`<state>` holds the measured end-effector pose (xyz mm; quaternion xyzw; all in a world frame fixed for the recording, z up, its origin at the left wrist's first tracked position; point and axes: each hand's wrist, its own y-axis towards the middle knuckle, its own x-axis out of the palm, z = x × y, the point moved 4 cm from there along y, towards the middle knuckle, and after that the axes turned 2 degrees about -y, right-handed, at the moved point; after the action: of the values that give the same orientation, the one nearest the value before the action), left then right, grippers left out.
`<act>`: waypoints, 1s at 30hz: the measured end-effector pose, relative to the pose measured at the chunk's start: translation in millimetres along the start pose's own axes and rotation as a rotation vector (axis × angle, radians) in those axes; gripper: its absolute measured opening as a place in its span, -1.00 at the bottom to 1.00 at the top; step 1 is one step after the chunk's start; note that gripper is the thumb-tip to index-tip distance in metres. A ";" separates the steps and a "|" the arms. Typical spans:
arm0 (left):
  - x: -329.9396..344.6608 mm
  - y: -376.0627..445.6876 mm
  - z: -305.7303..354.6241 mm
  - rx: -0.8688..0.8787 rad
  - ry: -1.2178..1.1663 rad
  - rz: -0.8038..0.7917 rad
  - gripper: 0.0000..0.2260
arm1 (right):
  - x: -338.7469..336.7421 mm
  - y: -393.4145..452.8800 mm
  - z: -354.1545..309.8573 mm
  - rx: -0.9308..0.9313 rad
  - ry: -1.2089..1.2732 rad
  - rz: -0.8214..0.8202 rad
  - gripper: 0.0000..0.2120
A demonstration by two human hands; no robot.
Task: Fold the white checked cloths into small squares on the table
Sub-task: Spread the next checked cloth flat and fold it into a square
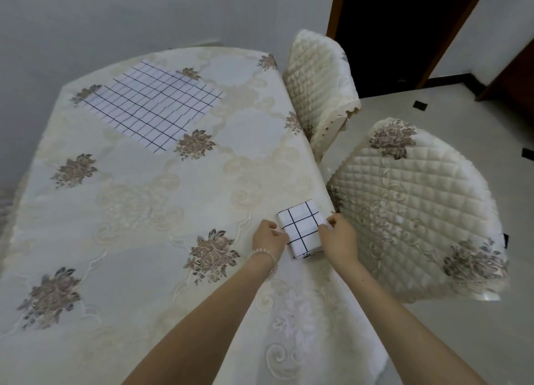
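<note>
A white checked cloth folded into a small square lies near the right edge of the table. My left hand pinches its left edge with curled fingers. My right hand grips its right edge, fingers curled over the corner. Both hands hold the same folded square between them. At the far side of the table a stack of unfolded white checked cloths lies flat and spread out, well out of reach of either hand.
A cream floral tablecloth covers the table. Two quilted cream chairs stand along its right side, one close to my right hand and one further back. Beyond them are a tiled floor and a dark doorway.
</note>
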<state>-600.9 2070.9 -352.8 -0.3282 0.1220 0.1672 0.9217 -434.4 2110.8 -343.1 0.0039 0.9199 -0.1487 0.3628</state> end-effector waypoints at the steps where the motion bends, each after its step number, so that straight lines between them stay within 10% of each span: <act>1: -1.7 -2.4 0.8 0.044 0.050 0.014 -0.79 | -1.0 -0.2 -0.3 -0.053 -0.088 0.053 -0.84; 9: 15.1 -8.4 -0.2 0.712 0.785 0.077 -0.61 | 30.5 -1.9 -10.8 -0.596 -0.489 -0.005 -0.50; 30: 34.7 15.5 -14.2 0.716 1.417 -0.083 -0.50 | 62.5 11.5 17.7 -0.523 -0.697 -0.175 -0.29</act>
<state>-576.8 2080.9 -383.9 -0.0446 0.7134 -0.1654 0.6795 -467.3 2110.6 -400.2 -0.2165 0.7461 0.0666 0.6261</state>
